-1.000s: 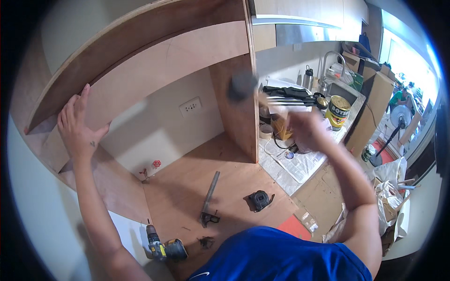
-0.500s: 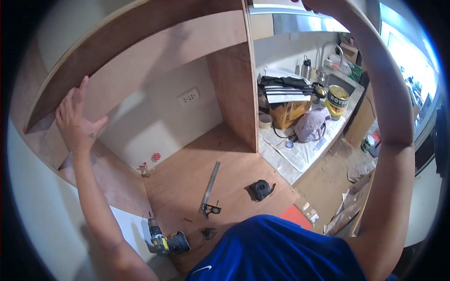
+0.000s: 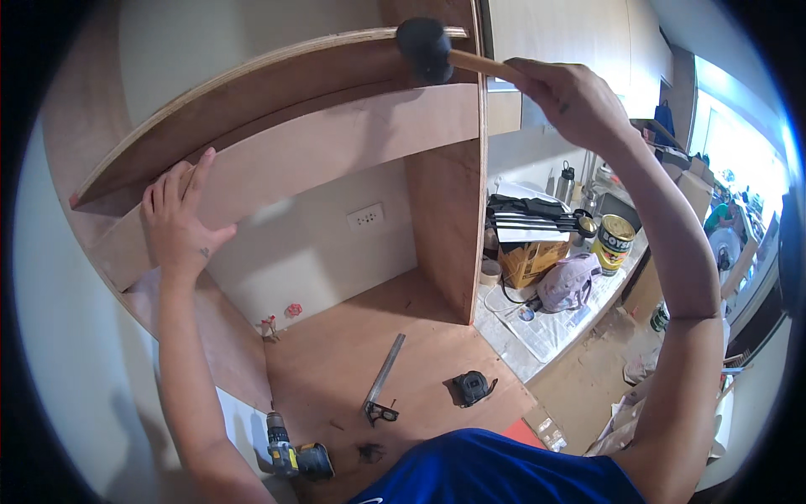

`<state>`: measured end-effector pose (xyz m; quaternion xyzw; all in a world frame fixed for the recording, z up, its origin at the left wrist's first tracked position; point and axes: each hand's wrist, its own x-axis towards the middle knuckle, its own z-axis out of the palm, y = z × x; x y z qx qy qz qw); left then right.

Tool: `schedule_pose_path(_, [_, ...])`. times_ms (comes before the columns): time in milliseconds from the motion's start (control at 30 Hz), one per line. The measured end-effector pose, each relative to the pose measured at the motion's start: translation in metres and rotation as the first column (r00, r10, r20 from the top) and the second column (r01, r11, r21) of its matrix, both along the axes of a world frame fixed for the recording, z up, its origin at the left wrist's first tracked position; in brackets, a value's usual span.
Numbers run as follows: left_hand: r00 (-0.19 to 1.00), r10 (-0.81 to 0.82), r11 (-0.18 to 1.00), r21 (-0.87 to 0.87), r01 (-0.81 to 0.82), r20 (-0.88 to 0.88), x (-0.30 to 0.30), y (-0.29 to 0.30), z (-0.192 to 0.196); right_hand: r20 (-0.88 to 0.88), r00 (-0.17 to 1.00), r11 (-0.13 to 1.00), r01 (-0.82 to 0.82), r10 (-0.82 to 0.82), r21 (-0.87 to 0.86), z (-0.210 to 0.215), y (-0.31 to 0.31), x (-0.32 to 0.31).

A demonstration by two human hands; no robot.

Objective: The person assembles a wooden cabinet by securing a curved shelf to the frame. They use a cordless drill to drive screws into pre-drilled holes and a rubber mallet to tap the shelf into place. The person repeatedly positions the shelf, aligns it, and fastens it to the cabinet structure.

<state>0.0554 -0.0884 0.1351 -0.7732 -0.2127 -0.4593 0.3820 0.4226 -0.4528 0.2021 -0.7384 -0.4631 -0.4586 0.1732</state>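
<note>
In my right hand [image 3: 579, 101] is the wooden handle of a black-headed mallet [image 3: 426, 50]. Its head is level with the front edge of an upper plywood shelf [image 3: 277, 65], near the upright panel [image 3: 449, 227]; whether they touch I cannot tell. My left hand [image 3: 180, 214] lies on the left part of a long plywood board [image 3: 311, 164] under that shelf, fingers stretched over its upper edge and thumb spread to the side. The board runs across the cabinet to the upright panel.
On the plywood surface [image 3: 336, 361] below lie a combination square [image 3: 383, 382], a tape measure [image 3: 473, 387] and a cordless drill [image 3: 294, 454]. A wall socket [image 3: 365, 217] sits behind. To the right, a counter [image 3: 520, 336] holds a cardboard box [image 3: 529, 262], a paint can [image 3: 614, 244] and a cloth cap [image 3: 569, 283].
My right hand has come lower into view, bringing the mallet to the shelf edge. The view has shifted, so the cabinet sits lower and further right. My left hand stays on the board.
</note>
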Motion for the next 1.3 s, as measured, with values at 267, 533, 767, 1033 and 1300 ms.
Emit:
schedule_pose_path(267, [1.0, -0.013, 1.0, 0.014, 0.013, 0.011, -0.002, 0.004, -0.001, 0.582, 0.784, 0.966, -0.083, 0.216, -0.247, 0.022, 0.005, 0.012])
schedule_pose_path(533, [1.0, -0.001, 1.0, 0.01, 0.001, -0.031, 0.0, 0.009, -0.008, 0.805, 0.592, 0.966, 0.229, -0.039, -0.121, 0.059, 0.015, 0.035])
schedule_pose_path(767, [1.0, -0.001, 1.0, 0.004, 0.001, -0.024, 0.004, 0.011, -0.007, 0.667, 0.692, 0.947, -0.075, 0.275, -0.313, 0.031, -0.002, 0.016])
schedule_pose_path(1033, [0.999, -0.002, 1.0, 0.013, 0.003, -0.032, 0.003, 0.012, -0.007, 0.731, 0.679, 0.98, 0.09, 0.068, -0.175, 0.036, 0.013, 0.035])
schedule_pose_path(1300, [0.999, -0.043, 0.999, 0.022, 0.043, -0.022, 0.004, 0.01, -0.004, 0.673, 0.738, 0.992, 0.035, 0.058, -0.123, 0.057, 0.026, 0.05])
